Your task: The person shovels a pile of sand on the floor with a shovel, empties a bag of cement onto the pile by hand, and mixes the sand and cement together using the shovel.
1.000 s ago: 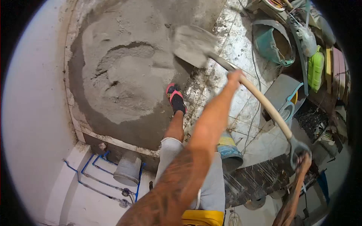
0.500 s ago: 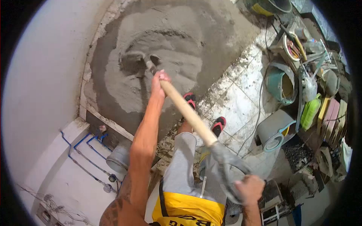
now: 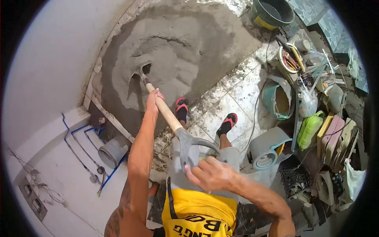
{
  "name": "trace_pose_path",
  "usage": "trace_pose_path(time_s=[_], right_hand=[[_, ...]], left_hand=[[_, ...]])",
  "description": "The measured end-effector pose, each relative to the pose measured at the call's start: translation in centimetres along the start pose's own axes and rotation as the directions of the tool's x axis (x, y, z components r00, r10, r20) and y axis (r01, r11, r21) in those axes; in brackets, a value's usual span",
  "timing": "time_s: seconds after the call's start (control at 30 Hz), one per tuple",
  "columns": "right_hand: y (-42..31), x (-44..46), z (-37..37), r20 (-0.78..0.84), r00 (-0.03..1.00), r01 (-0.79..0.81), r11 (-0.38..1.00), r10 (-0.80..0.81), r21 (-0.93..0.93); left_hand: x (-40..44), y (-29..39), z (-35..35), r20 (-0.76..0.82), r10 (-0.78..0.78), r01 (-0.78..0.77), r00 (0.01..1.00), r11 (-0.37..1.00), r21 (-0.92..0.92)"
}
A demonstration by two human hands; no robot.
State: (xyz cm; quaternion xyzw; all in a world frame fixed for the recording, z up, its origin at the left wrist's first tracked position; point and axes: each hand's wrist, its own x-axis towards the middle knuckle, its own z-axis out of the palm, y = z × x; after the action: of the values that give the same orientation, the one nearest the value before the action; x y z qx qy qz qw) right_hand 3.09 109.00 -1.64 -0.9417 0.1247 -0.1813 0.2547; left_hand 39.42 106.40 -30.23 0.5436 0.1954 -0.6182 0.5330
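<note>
A shovel with a pale wooden shaft (image 3: 169, 115) and a grey D-shaped handle slants across the view in front of my legs. My left hand (image 3: 155, 98) is wrapped round the lower shaft, close to the metal socket. Nearer my body, my right hand (image 3: 212, 173) is closed on the crossbar of the D-handle, slightly blurred. The shovel's blade is sunk in a wide bed of grey wet mortar (image 3: 169, 55); most of it is hidden, with dark hollows showing beside its top.
My feet in red-and-black flip-flops stand at the mortar's edge on dirty white tiles (image 3: 233, 106). To the right are a black bucket (image 3: 258, 17), a teal bucket (image 3: 270, 98), a grey pail (image 3: 256, 144), a cable and piled tools. Blue pipes (image 3: 73, 136) run along the left wall.
The shovel's handle end and my right hand have swung left, closer in front of my body. My left hand has shifted left and slightly down; the blade has sunk into the mortar.
</note>
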Motion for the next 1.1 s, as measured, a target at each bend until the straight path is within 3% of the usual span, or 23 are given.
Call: trace_pose_path(time_s=[0.03,0.13,0.17,0.2,0.27,0.3,0.33,0.37,0.4,0.47,0.5,0.53,0.6,0.63,0.7,0.77,0.8,0.87,0.9,0.93,0.97,1.0,1.1], right_hand=[[-0.1,-1.6,-1.9,-0.005,0.998,-0.055,0.998,0.055,0.000],[0.5,-7.2,-8.3,0.040,0.948,-0.319,0.942,0.317,0.102],[0.7,-9.1,-9.4,-0.074,0.853,-0.490,0.842,0.516,0.224],[0.1,-11.3,-10.3,-0.147,0.698,-0.618,0.693,0.701,0.371],[-0.7,-16.8,-9.7,-0.347,0.267,-0.893,0.366,0.899,0.262],[-0.5,-18.7,-9.8,-0.282,-0.059,-0.843,0.103,0.957,0.528],[-0.3,-20.7,-9.8,-0.133,-0.361,-0.659,-0.152,0.923,0.737],[0.2,-23.9,-9.3,-0.142,-0.473,-0.605,-0.204,0.869,0.769],[0.6,-27.4,-9.0,-0.145,-0.581,-0.544,-0.250,0.801,0.801],[0.8,-32.5,-9.6,-0.152,-0.733,-0.488,-0.356,0.663,0.797],[0.7,-34.7,-10.0,-0.190,-0.725,-0.515,-0.337,0.662,0.788],[0.8,-36.6,-10.3,-0.229,-0.717,-0.541,-0.318,0.658,0.779],[2.1,-39.6,-11.1,-0.188,-0.830,-0.422,-0.369,0.525,0.828],[4.0,-38.3,-11.9,-0.242,-0.763,-0.535,-0.375,0.599,0.758],[7.8,-39.3,-12.0,-0.241,-0.750,-0.542,-0.362,0.616,0.758],[14.3,-36.2,-11.4,-0.226,-0.756,-0.529,-0.370,0.614,0.763],[18.8,-32.9,-10.5,-0.231,-0.764,-0.521,-0.365,0.602,0.772],[26.4,-31.1,-8.1,-0.078,-0.576,-0.486,-0.264,0.814,0.833],[30.7,-26.3,-7.0,-0.110,-0.530,-0.546,-0.239,0.841,0.803],[34.3,-19.7,-5.9,-0.153,-0.472,-0.604,-0.192,0.868,0.773],[36.7,-14.9,-5.4,-0.180,-0.361,-0.632,-0.099,0.915,0.768],[37.8,-10.6,-5.2,-0.190,-0.253,-0.652,-0.022,0.949,0.758],[35.7,-1.8,-7.0,-0.285,-0.018,-0.806,0.155,0.958,0.572]], left_hand=[[-2.3,-1.5,2.3,0.058,0.160,-0.168,0.985,0.967,0.190],[-4.7,-4.0,9.6,-0.097,0.105,-0.102,0.990,0.994,0.030],[-3.0,-4.7,10.7,-0.071,0.055,-0.056,0.996,0.998,-0.017],[-1.5,-6.3,11.9,-0.039,0.134,-0.132,0.990,0.990,0.048],[0.1,-10.6,16.0,-0.014,-0.067,0.066,0.998,0.996,-0.059],[2.3,-14.0,16.5,0.059,-0.115,0.119,0.992,0.991,-0.068],[5.7,-18.1,16.5,0.123,-0.158,0.153,0.980,0.987,0.051],[6.7,-22.4,18.4,0.133,-0.099,0.063,0.986,0.965,0.255],[7.1,-26.4,21.2,-0.014,-0.190,0.185,0.982,0.935,0.301],[9.9,-36.0,23.9,0.043,-0.273,0.251,0.961,0.926,0.281],[10.7,-40.3,25.7,-0.007,-0.327,0.320,0.945,0.918,0.234],[8.0,-40.4,29.2,0.016,-0.390,0.371,0.921,0.887,0.275],[8.9,-44.6,32.1,-0.037,-0.386,0.383,0.922,0.890,0.246],[9.8,-45.0,32.4,-0.027,-0.412,0.405,0.911,0.879,0.253],[12.2,-43.1,33.6,-0.003,-0.486,0.464,0.874,0.832,0.303],[17.1,-40.0,33.0,0.086,-0.389,0.372,0.917,0.914,0.159],[20.1,-36.3,32.1,0.154,-0.327,0.297,0.932,0.936,0.191],[25.7,-25.3,30.2,0.204,-0.317,0.298,0.926,0.947,0.119],[27.0,-19.2,29.6,0.219,-0.214,0.199,0.952,0.976,0.089],[29.3,-14.0,28.7,0.121,-0.177,0.178,0.977,0.984,-0.005],[30.8,-9.5,28.3,0.083,-0.096,0.099,0.992,0.994,-0.040],[31.2,-5.9,26.7,0.024,-0.027,0.029,0.999,0.997,-0.072],[27.5,1.4,24.4,0.109,0.065,-0.043,0.992,0.981,-0.190]])
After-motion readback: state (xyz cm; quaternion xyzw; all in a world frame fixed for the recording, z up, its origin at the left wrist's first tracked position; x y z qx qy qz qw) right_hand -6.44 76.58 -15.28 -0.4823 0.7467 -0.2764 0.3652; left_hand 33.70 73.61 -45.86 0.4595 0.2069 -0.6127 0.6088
